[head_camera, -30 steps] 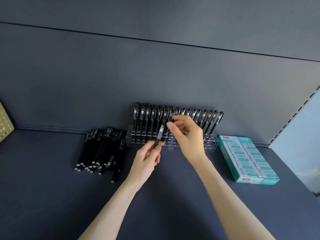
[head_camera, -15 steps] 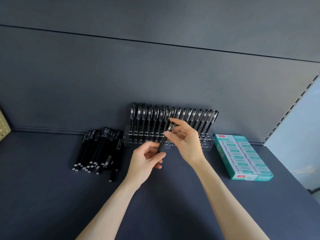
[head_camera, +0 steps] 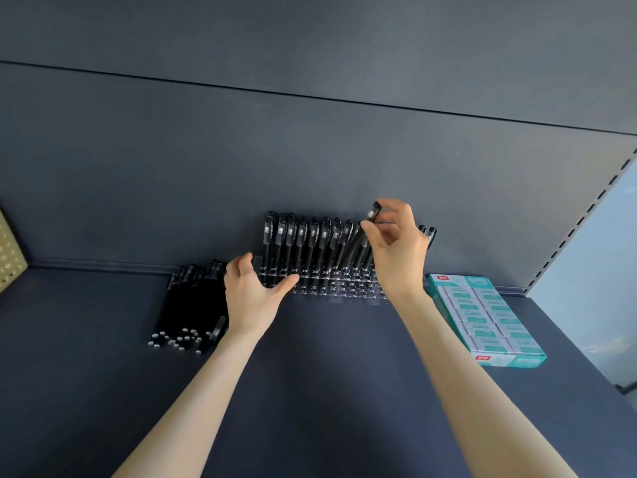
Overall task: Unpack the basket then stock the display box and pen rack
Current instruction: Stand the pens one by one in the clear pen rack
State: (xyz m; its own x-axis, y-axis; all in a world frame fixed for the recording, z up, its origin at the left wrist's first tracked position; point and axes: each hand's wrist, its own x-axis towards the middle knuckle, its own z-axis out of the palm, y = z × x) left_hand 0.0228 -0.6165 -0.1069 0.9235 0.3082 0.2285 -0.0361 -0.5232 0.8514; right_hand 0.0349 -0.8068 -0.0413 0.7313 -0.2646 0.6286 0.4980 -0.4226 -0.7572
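A clear pen rack (head_camera: 331, 288) stands against the back wall of the dark shelf, its rear row filled with several upright black pens (head_camera: 303, 239). My right hand (head_camera: 396, 250) pinches one black pen (head_camera: 371, 215) near its cap, tilted, above the rack's right half. My left hand (head_camera: 251, 294) hovers open with nothing in it, just left of the rack's front edge. A pile of loose black pens (head_camera: 193, 305) lies on the shelf to the left of that hand.
A teal and white display box (head_camera: 482, 319) filled with small packs lies right of the rack. A yellow perforated panel (head_camera: 10, 257) shows at the far left edge. A slotted shelf upright (head_camera: 586, 215) runs along the right.
My left hand has let go of the pen and opened, drifting left. My right hand took the pen and lifted it up and right over the rack.
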